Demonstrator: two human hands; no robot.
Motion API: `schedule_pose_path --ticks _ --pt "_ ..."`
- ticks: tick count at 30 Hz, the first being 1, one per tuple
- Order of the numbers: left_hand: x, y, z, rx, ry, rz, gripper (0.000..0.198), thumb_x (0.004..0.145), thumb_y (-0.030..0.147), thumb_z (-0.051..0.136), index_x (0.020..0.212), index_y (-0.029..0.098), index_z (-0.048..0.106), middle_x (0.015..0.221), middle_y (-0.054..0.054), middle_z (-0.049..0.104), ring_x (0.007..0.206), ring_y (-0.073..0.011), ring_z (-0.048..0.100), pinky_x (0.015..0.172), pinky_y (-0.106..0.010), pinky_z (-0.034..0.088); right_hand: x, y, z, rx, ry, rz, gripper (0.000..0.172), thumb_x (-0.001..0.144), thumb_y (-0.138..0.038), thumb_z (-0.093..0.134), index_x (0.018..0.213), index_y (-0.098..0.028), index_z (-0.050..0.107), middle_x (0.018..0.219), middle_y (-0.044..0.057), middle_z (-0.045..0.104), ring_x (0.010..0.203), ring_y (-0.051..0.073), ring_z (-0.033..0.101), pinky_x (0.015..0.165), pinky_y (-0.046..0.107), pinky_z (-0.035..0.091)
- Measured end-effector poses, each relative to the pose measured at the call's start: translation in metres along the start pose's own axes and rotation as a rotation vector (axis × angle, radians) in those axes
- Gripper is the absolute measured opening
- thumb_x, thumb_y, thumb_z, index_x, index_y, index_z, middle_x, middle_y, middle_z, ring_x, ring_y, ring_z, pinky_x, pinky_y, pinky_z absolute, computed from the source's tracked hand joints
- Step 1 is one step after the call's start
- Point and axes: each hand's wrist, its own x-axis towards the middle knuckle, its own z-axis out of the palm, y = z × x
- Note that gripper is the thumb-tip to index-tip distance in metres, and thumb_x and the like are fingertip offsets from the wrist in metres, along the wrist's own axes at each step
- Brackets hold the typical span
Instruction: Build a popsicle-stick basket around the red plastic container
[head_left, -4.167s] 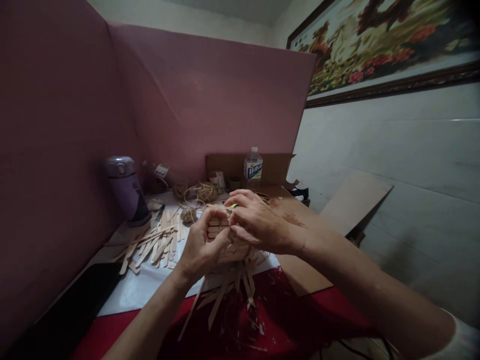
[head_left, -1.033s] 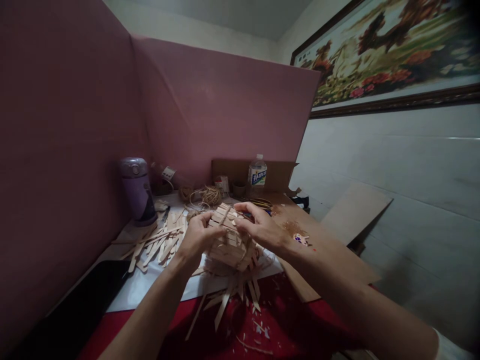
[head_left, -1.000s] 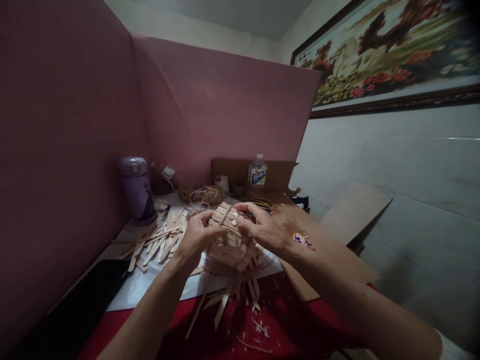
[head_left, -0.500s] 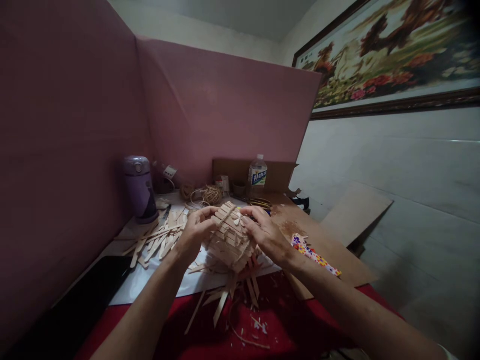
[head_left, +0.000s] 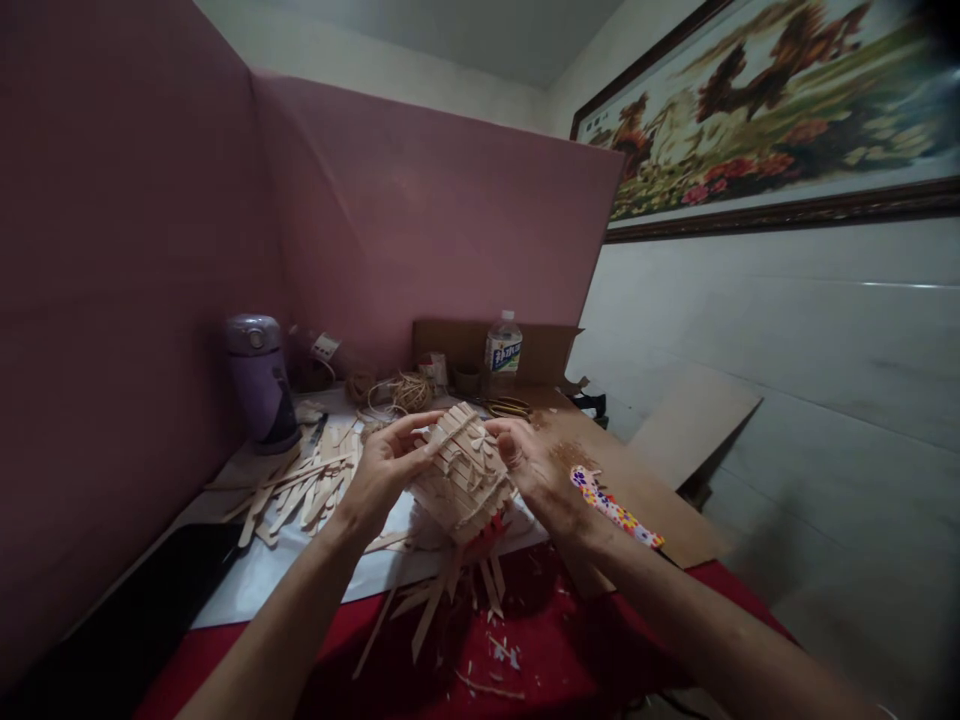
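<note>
A small craft piece built of wooden sticks, with twine around it and pale petal-like pieces on its upper right face, is tilted above the table. My left hand grips its left side between thumb and fingers. At its right side is my right hand, slightly blurred, fingers curled and thumb bent; the fingertips are close to the craft piece's upper right edge. Whether they touch it or pinch something small cannot be made out.
Loose wooden sticks lie at the left beside a purple flask. Behind are twine, pliers and a plastic bottle. A flower-patterned item lies on cardboard. Sticks and scraps litter the red cloth.
The view has shifted, so the surroundings sit further left. My right thumb has come away from the petal-like pieces, which now show more fully. My left hand keeps its grip.
</note>
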Motion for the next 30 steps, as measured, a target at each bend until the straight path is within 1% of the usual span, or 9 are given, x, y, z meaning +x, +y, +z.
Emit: schedule_pose_path --ticks 5,9,11,14,20,23,25,28,30 --pt "0.004 -0.008 -0.002 -0.031 0.043 0.022 0.037 0.062 0.028 0.079 0.096 0.017 0.072 0.089 -0.006 0.075 0.079 -0.0180 0.066 0.069 -0.024 0.049 -0.002 0.026 -0.057 -0.125 0.124 0.121 0.036 0.090 -0.049 0.049 0.101 -0.017 0.062 0.104 0.009 0.064 0.097 0.021 0.060 0.085 0.035 0.047" --pt "0.005 -0.007 -0.001 -0.040 0.052 0.020 0.034 0.061 0.028 0.080 0.093 0.019 0.073 0.083 -0.004 0.075 0.075 -0.0156 0.065 0.065 -0.022 0.049 -0.030 0.057 -0.103 -0.459 -0.116 0.371 0.026 0.083 -0.041 0.056 0.083 -0.018 0.066 0.085 0.008 0.068 0.080 0.022 0.062 0.072 0.035 0.045" --pt "0.004 -0.005 0.000 -0.047 0.052 0.014 0.034 0.060 0.028 0.080 0.092 0.019 0.074 0.081 -0.003 0.075 0.073 -0.0152 0.065 0.065 -0.022 0.049 -0.049 0.069 -0.111 -0.591 -0.229 0.421 0.028 0.074 -0.044 0.066 0.088 -0.020 0.067 0.089 0.008 0.069 0.085 0.026 0.062 0.071 0.035 0.044" --pt "0.003 -0.005 0.000 -0.042 0.059 0.022 0.034 0.059 0.027 0.081 0.091 0.019 0.074 0.080 -0.004 0.074 0.072 -0.0156 0.065 0.064 -0.022 0.049 -0.071 0.081 -0.107 -0.675 -0.240 0.438 0.042 0.064 -0.037 0.073 0.100 -0.018 0.064 0.098 0.012 0.067 0.091 0.030 0.061 0.075 0.037 0.044" --pt "0.004 -0.008 -0.002 -0.007 0.064 0.037 0.032 0.061 0.027 0.079 0.092 0.019 0.074 0.082 -0.004 0.074 0.074 -0.0161 0.064 0.066 -0.023 0.048 -0.074 0.085 -0.103 -0.295 -0.211 0.413 0.030 0.081 -0.035 0.056 0.107 -0.019 0.059 0.101 0.009 0.065 0.093 0.024 0.059 0.082 0.037 0.044" --pt "0.004 -0.009 -0.002 0.003 0.082 0.036 0.033 0.061 0.027 0.079 0.092 0.019 0.074 0.082 -0.004 0.074 0.074 -0.0162 0.064 0.066 -0.023 0.048 -0.073 0.074 -0.112 -0.049 -0.155 0.524 0.031 0.084 -0.047 0.055 0.100 -0.020 0.058 0.078 0.002 0.059 0.071 0.017 0.055 0.065 0.030 0.044" --pt "0.003 -0.007 0.000 0.020 0.090 0.045 0.033 0.060 0.029 0.079 0.091 0.018 0.073 0.080 -0.004 0.073 0.073 -0.0169 0.063 0.066 -0.024 0.047 -0.072 0.061 -0.118 0.215 -0.107 0.614 0.033 0.083 -0.052 0.056 0.094 -0.020 0.056 0.066 -0.003 0.049 0.056 0.012 0.046 0.051 0.023 0.037" --pt "0.000 -0.004 0.004 0.044 0.081 0.056 0.036 0.059 0.032 0.079 0.091 0.016 0.073 0.078 -0.005 0.072 0.071 -0.0173 0.063 0.063 -0.024 0.047 -0.069 0.039 -0.120 0.457 -0.008 0.685 0.037 0.077 -0.052 0.066 0.082 -0.019 0.051 0.063 -0.005 0.043 0.050 0.007 0.038 0.044 0.019 0.029" --pt "-0.001 -0.002 0.007 0.053 0.089 0.049 0.037 0.056 0.032 0.080 0.089 0.015 0.073 0.076 -0.005 0.071 0.068 -0.0161 0.061 0.060 -0.023 0.046 -0.063 0.023 -0.117 0.496 -0.058 0.705 0.042 0.071 -0.052 0.072 0.074 -0.019 0.046 0.057 -0.008 0.038 0.045 0.004 0.030 0.040 0.017 0.022"
